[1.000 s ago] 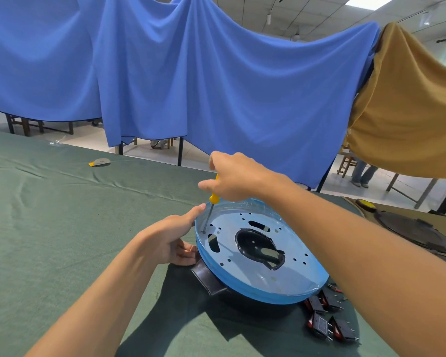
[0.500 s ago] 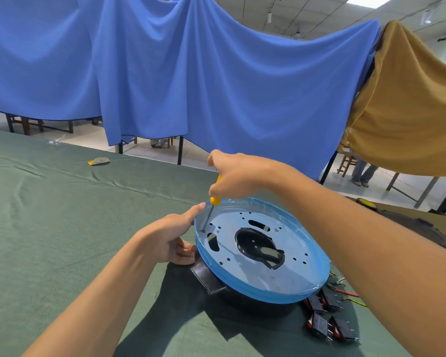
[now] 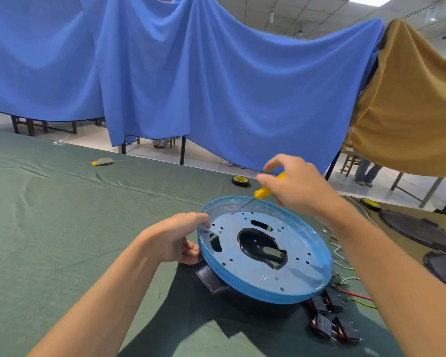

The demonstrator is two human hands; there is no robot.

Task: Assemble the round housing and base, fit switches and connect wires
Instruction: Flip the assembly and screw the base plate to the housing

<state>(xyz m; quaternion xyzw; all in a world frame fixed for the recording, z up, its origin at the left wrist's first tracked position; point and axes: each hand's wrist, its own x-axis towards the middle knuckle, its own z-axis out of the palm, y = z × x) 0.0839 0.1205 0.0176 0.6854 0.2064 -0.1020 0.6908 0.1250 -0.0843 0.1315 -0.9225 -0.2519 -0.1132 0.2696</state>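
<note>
Head view: your left hand (image 3: 175, 235) grips the near-left rim of the blue film-covered round metal base plate (image 3: 301, 274), which sits on the black round housing (image 3: 211, 279) on the green cloth table (image 3: 62, 228). Your right hand (image 3: 294, 186) pinches the small yellow-handled screwdriver (image 3: 267, 190), tip slanting towards a far-rim hole. Stand the shaft upright before turning, and brace the rim so the plate cannot rotate.

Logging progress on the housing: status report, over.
Left hand grips the rim of the blue base plate. Right hand holds the yellow screwdriver, tip at the plate's far edge. Switches and wires lie loose alongside, nothing blocking.
</note>
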